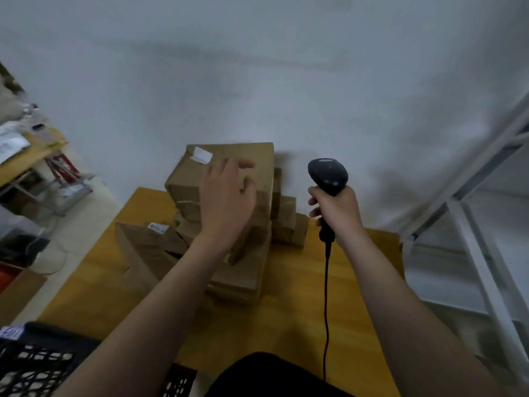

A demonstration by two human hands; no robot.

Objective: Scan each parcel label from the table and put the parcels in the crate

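The yellow counter carries brown cardboard parcels. A tall stack stands under and beyond the left grip. A labelled box lies left of that grip. Smaller boxes sit between it and the right grip, which holds a scanner.

Wall: plain pale grey-white plaster wall, dimly lit.
Right: white metal shelving rack.
Left: cluttered yellow wooden side table on pale floor.

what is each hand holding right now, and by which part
The right hand grips the black scanner by its handle, below the head. The left hand holds nothing; its fingers are spread open over the top box of the pile.
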